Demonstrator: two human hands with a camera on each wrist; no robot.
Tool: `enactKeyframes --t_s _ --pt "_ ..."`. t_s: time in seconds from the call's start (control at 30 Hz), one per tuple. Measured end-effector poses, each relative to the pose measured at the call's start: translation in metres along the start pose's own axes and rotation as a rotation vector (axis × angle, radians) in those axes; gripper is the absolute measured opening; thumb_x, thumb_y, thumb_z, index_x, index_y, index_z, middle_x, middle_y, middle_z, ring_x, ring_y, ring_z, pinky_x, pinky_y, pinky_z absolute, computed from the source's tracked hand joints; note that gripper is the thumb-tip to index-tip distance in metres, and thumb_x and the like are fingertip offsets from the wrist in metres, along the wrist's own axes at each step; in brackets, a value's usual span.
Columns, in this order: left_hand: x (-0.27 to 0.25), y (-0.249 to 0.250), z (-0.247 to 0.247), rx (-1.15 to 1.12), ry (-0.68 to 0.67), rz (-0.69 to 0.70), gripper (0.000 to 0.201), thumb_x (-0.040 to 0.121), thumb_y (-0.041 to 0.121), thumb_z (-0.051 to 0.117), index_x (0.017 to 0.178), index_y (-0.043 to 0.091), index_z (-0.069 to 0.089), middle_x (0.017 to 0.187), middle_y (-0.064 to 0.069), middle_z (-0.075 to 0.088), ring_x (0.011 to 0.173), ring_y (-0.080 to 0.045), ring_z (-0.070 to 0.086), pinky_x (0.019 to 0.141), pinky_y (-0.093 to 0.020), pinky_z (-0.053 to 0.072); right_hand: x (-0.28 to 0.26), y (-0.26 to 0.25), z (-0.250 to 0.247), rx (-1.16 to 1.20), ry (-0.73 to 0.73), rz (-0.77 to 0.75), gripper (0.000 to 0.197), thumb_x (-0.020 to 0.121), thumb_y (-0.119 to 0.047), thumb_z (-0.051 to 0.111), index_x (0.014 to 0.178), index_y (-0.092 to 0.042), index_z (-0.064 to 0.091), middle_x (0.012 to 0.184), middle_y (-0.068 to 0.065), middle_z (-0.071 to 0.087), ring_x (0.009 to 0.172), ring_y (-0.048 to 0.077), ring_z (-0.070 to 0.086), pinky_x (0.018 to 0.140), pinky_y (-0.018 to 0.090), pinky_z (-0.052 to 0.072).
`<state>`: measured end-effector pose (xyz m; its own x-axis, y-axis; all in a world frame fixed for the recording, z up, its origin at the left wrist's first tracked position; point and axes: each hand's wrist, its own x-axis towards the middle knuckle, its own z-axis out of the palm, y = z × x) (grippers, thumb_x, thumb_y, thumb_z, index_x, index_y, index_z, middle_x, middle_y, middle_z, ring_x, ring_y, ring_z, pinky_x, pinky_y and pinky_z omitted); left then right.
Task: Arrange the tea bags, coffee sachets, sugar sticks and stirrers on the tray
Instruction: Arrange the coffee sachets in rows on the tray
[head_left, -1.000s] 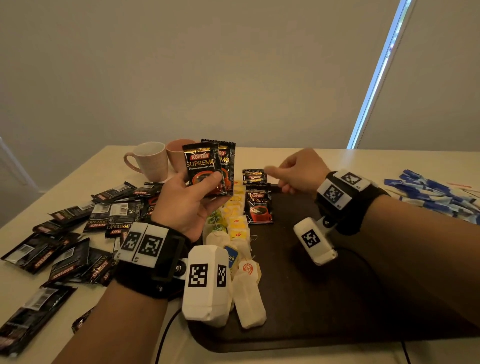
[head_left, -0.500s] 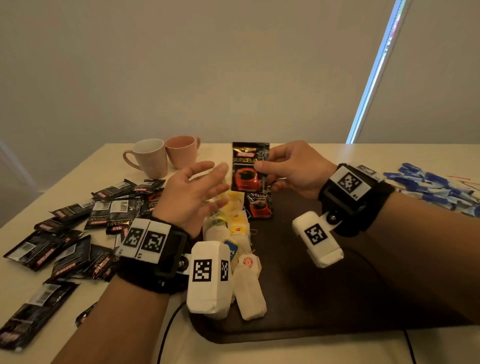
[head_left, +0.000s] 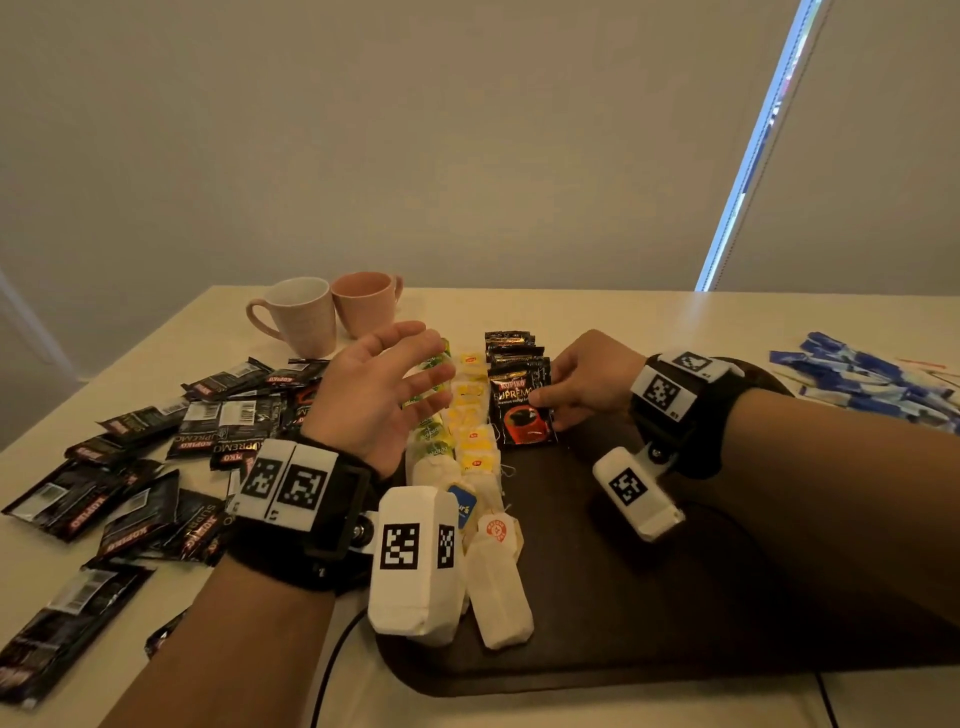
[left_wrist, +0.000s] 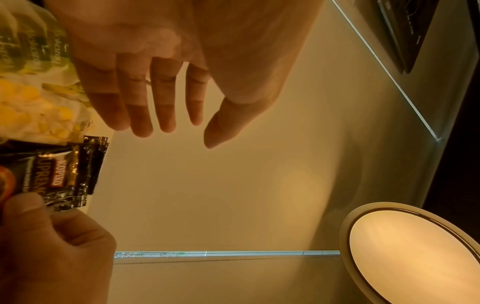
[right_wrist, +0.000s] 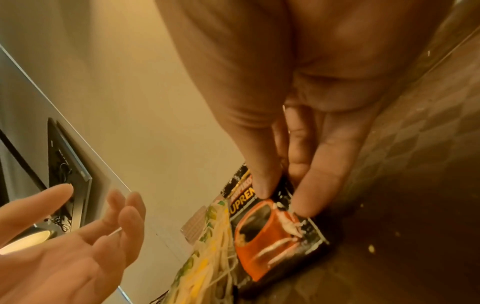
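2 hands, 2 different jobs right now! Your left hand (head_left: 382, 387) has let go: a second ago it held a fan of sachets, and now it floats palm-up with fingers (left_wrist: 141, 102) spread and nothing in them, above the rows of green and yellow paper tea bags (head_left: 467, 415). That black foil coffee sachet with the red cup printed on it (head_left: 522, 410) has crossed over to your right hand (head_left: 587, 382), whose thumb and fingers (right_wrist: 307, 185) pinch its edge as it comes down on the dark brown tray (head_left: 649, 597), just beside the tea bags and at the near end of the short stack of matching sachets (head_left: 511, 348). So the coffee column is growing, I'd say. Plenty left, though: 1 big scatter of black coffee sachets (head_left: 156, 467) lies on the cream worktop (head_left: 597, 312) off to your left, and the blue paper sugar sticks (head_left: 872, 379) wait far right, off the tray.
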<state>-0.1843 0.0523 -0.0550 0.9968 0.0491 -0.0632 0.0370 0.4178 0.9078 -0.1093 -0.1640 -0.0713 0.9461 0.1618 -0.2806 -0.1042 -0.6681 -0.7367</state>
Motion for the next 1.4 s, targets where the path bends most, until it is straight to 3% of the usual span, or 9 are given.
enactKeyframes --t_s 0.1,0.37,0.63,0.8,1.03,1.17,1.23,1.3,1.4 --pt "0.001 0.000 0.000 -0.003 0.001 0.000 0.019 0.088 0.012 0.066 0.107 0.016 0.060 0.099 -0.006 0.069 0.088 -0.024 0.067 0.072 -0.034 0.054 0.001 -0.001 0.000 0.002 0.027 0.017 0.025 0.082 -0.025 0.079 0.077 -0.005 0.064 0.069 0.005 0.075 0.068 0.016 0.075 0.057 0.020 0.055" --pt "0.002 -0.001 0.000 -0.009 0.007 -0.001 0.023 0.087 0.011 0.066 0.109 0.015 0.059 0.100 -0.007 0.068 0.088 -0.024 0.067 0.072 -0.034 0.054 0.001 0.001 0.002 0.040 0.061 0.069 0.034 0.079 -0.028 0.082 0.095 -0.002 0.067 0.077 0.009 0.076 0.070 0.019 0.076 0.068 0.028 0.061" --pt "0.001 0.000 0.000 -0.007 -0.009 -0.004 0.030 0.076 0.015 0.071 0.104 0.015 0.061 0.093 -0.005 0.070 0.083 -0.023 0.068 0.069 -0.032 0.055 -0.008 0.006 -0.012 0.085 0.113 0.033 0.029 0.081 -0.026 0.080 0.096 -0.002 0.071 0.078 0.009 0.076 0.075 0.022 0.075 0.081 0.034 0.061" --pt "-0.007 0.012 -0.005 0.044 0.003 -0.023 0.017 0.090 0.012 0.066 0.106 0.010 0.061 0.086 -0.005 0.071 0.073 -0.020 0.067 0.061 -0.029 0.055 -0.039 -0.005 -0.005 0.107 0.196 -0.123 0.023 0.089 -0.027 0.072 0.094 -0.005 0.072 0.076 0.006 0.075 0.060 0.013 0.062 0.059 0.024 0.053" --pt "-0.024 0.060 -0.047 0.499 0.150 -0.028 0.008 0.086 0.008 0.071 0.094 0.008 0.068 0.094 -0.011 0.071 0.070 -0.021 0.068 0.060 -0.028 0.057 -0.089 -0.047 0.064 0.356 -0.098 -0.263 0.023 0.091 -0.023 0.071 0.092 0.000 0.073 0.073 0.008 0.073 0.056 0.014 0.054 0.051 0.024 0.042" --pt "-0.013 0.075 -0.072 1.101 0.235 -0.135 0.011 0.084 0.017 0.077 0.093 0.014 0.072 0.099 -0.011 0.072 0.081 -0.018 0.067 0.066 -0.029 0.054 -0.099 -0.059 0.085 0.342 -0.186 -0.318 0.027 0.091 -0.025 0.070 0.096 0.002 0.072 0.074 0.006 0.074 0.060 0.018 0.056 0.053 0.026 0.044" --pt "-0.008 0.079 -0.068 1.503 0.163 -0.166 0.028 0.079 0.029 0.081 0.103 0.018 0.071 0.108 -0.007 0.070 0.086 -0.016 0.062 0.071 -0.029 0.050 -0.102 -0.060 0.084 0.328 -0.180 -0.337 0.028 0.092 -0.026 0.070 0.096 0.001 0.072 0.074 0.005 0.074 0.062 0.020 0.056 0.053 0.026 0.045" --pt "-0.007 0.076 -0.059 1.820 0.040 -0.214 0.067 0.071 0.042 0.085 0.129 0.021 0.059 0.129 -0.002 0.061 0.107 -0.019 0.058 0.086 -0.032 0.048 -0.104 -0.054 0.082 0.356 -0.149 -0.339 0.028 0.091 -0.026 0.069 0.094 0.002 0.073 0.074 0.006 0.074 0.060 0.018 0.056 0.051 0.024 0.045" --pt "-0.009 0.062 -0.050 1.961 -0.243 -0.366 0.116 0.055 0.051 0.090 0.151 0.032 0.028 0.153 0.002 0.040 0.137 -0.023 0.040 0.110 -0.045 0.038 -0.106 -0.044 0.080 0.406 -0.135 -0.307 0.023 0.090 -0.024 0.070 0.092 -0.001 0.074 0.072 0.006 0.073 0.055 0.013 0.056 0.049 0.021 0.044"
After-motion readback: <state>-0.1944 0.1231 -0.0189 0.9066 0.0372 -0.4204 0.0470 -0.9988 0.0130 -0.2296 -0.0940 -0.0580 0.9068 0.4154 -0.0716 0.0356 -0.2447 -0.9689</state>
